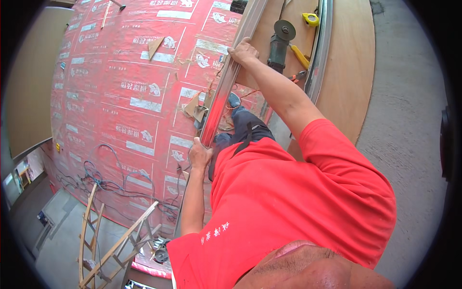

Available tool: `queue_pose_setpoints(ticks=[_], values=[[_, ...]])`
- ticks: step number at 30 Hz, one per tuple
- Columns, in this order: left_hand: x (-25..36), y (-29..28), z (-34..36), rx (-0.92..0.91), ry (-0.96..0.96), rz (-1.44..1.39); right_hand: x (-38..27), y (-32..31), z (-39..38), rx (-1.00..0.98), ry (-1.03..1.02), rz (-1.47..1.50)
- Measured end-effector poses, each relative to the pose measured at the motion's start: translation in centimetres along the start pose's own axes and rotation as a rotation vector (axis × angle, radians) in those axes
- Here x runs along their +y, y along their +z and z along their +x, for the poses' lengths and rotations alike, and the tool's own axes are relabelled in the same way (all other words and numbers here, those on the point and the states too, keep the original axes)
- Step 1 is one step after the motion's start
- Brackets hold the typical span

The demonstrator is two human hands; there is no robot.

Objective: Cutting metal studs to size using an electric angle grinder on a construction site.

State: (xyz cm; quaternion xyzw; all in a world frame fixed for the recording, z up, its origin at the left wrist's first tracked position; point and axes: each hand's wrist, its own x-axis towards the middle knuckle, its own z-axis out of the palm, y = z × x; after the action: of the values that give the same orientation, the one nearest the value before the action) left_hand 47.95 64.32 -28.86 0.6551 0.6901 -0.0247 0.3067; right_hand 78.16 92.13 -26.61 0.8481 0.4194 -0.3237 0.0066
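Note:
My right hand grips the long metal rail near the top of the view, fingers curled over it. Lower down, my left hand holds the same rail, fingers closed on its edge. Right of the rail, an angle grinder lies on plywood, with a yellow tape measure, a yellow-handled tool and orange-handled pliers near it. Small wood offcuts sit just left of the rail.
Red printed protective sheeting covers the floor. Tangled cables and a wooden ladder-like frame are at lower left. A board stands at far left. A plywood panel and grey concrete surface are at right. My legs are below the rail.

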Motion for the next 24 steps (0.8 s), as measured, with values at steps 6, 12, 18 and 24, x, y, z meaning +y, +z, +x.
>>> queue_pose_setpoints(ticks=[6, 12, 18, 24], values=[[-0.6, -0.1, 0.2, -0.018, -0.050, -0.028, 10.1, -4.3, 0.3, 0.704, -0.026, 0.226], [0.1, -0.7, 0.2, -0.067, -0.046, -0.017, 19.4, 0.0, 9.9, 0.345, 0.058, 0.511], [-1.2, 0.2, -0.1, -0.062, -0.037, -0.072, 15.3, -3.3, 4.2, -0.115, 0.066, 1.034], [-0.4, -1.0, 0.7, -0.039, 0.017, -0.158, 12.1, -4.5, -5.2, -0.346, -0.222, 1.318]])
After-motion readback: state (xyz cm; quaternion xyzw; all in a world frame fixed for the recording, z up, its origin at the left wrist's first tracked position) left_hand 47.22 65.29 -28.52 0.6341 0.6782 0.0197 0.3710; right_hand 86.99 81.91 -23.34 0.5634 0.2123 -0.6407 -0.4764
